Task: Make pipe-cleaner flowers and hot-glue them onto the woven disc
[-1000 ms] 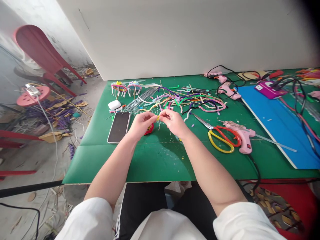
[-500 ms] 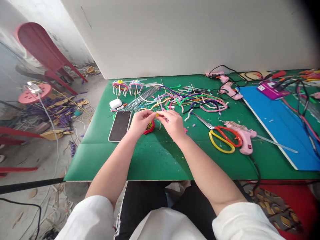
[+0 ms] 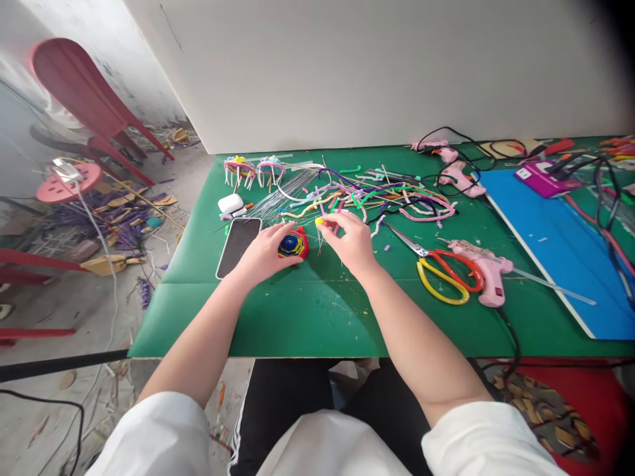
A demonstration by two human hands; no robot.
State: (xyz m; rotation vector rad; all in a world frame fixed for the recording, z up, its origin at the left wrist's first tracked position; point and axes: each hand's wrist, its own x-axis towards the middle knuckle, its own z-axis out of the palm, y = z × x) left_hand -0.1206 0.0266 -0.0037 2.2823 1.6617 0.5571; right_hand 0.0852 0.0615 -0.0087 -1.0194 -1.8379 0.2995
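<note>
My left hand (image 3: 264, 251) curves round a small octagonal piece (image 3: 296, 243) with a red rim, yellow bands and a blue middle, fingers at its top edge and thumb along its bottom. Between thumb and fingertips, my right hand (image 3: 350, 241) pinches a small yellow fuzzy piece (image 3: 320, 221), just right of the octagonal piece. Left of my left hand lies a phone (image 3: 237, 248), its dark screen up. Beyond my hands spreads a tangle of coloured pipe cleaners (image 3: 387, 195).
Open scissors (image 3: 436, 264) and a pink glue gun (image 3: 483, 271) lie on the right. A blue board (image 3: 555, 251) and a purple power strip (image 3: 543, 178) are farther right. Two small canopy-shaped craft pieces (image 3: 239, 168) and a white earbud case (image 3: 231, 203) stand back left.
My hands have moved apart. My left hand went down and left onto the octagonal piece. My right hand keeps the yellow piece, slightly farther right.
</note>
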